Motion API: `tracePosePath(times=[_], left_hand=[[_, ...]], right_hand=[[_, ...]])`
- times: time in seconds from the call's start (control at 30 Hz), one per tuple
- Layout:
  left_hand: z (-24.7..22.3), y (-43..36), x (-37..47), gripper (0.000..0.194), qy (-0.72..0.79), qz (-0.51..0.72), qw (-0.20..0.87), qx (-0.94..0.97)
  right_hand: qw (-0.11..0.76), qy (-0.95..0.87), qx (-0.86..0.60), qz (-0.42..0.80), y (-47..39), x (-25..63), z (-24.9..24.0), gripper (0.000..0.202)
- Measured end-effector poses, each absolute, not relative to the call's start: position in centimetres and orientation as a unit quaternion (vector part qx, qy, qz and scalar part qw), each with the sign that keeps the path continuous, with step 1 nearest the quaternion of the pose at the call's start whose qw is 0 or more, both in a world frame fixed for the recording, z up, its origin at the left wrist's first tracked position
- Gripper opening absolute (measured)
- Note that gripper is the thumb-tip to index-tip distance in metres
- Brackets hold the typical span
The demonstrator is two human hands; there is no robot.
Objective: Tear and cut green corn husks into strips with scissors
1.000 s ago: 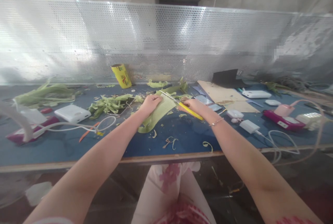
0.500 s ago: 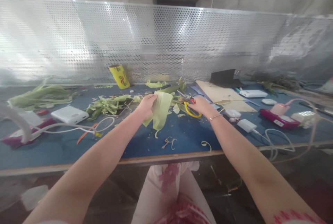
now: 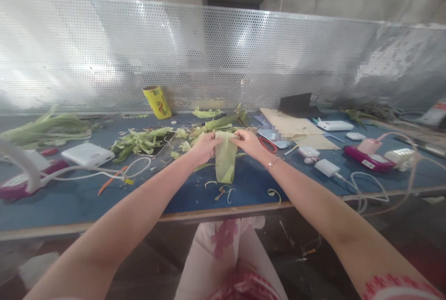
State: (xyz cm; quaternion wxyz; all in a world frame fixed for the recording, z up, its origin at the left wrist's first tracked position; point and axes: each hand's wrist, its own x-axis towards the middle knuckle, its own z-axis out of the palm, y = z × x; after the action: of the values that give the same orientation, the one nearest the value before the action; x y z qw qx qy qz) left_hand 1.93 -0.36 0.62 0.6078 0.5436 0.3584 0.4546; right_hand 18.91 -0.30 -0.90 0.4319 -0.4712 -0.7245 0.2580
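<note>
A pale green corn husk (image 3: 225,163) hangs flat between my hands above the blue tabletop. My left hand (image 3: 205,146) pinches its upper left corner. At the upper right corner, my right hand (image 3: 246,142) is closed on the same husk. Scissors (image 3: 268,145) lie on the table beside my right wrist; a red-orange handle loop shows and the rest is hidden by my hand. Behind my hands is a heap of green husks (image 3: 223,122). Cut husk strips (image 3: 142,142) are piled to the left of my left hand.
A yellow tube (image 3: 157,102) stands tilted at the back. White power banks (image 3: 88,154), cables and a purple power strip (image 3: 368,159) lie on both sides. Cardboard sheets (image 3: 291,123) are at the back right. A perforated metal screen (image 3: 223,54) closes off the far edge.
My right hand has let go of the scissors, which now lie on the table, and has moved left to grip the husk. The husk is now stretched between both hands.
</note>
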Motion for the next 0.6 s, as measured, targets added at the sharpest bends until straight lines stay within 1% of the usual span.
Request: tracePosePath(times=[0.1, 0.2, 0.27, 0.33, 0.4, 0.47, 0.53, 0.6], left_hand=[[0.6, -0.6, 1.8, 0.018, 0.373, 0.381, 0.637, 0.556], [0.7, -0.6, 1.7, 0.019, 0.410, 0.388, 0.600, 0.567], [0.9, -0.4, 1.6, 0.015, 0.431, 0.427, 0.568, 0.556], [1.2, 0.0, 1.4, 0.011, 0.437, 0.479, 0.554, 0.523], [1.5, 0.5, 1.2, 0.011, 0.427, 0.529, 0.561, 0.473], [1.8, 1.0, 0.9, 0.012, 0.412, 0.573, 0.574, 0.415], [2.2, 1.6, 0.6, 0.013, 0.401, 0.612, 0.579, 0.361], [2.5, 1.9, 0.2, 0.014, 0.388, 0.631, 0.587, 0.327]], right_hand=[[0.431, -0.717, -0.498, 0.230, -0.4, 19.4, -0.3, 0.025], [0.393, -0.721, -0.550, 0.154, -0.7, 21.3, 0.7, 0.032], [0.341, -0.698, -0.625, 0.079, -0.8, 23.1, 1.3, 0.036], [0.238, -0.673, -0.699, 0.034, -0.8, 24.7, 1.5, 0.033], [0.121, -0.672, -0.729, 0.051, -0.6, 25.7, 1.3, 0.023], [0.052, -0.679, -0.727, 0.081, -0.4, 26.0, 1.0, 0.017], [0.042, -0.682, -0.724, 0.093, -0.2, 25.9, 0.7, 0.017], [0.060, -0.680, -0.724, 0.095, 0.0, 25.8, 0.5, 0.020]])
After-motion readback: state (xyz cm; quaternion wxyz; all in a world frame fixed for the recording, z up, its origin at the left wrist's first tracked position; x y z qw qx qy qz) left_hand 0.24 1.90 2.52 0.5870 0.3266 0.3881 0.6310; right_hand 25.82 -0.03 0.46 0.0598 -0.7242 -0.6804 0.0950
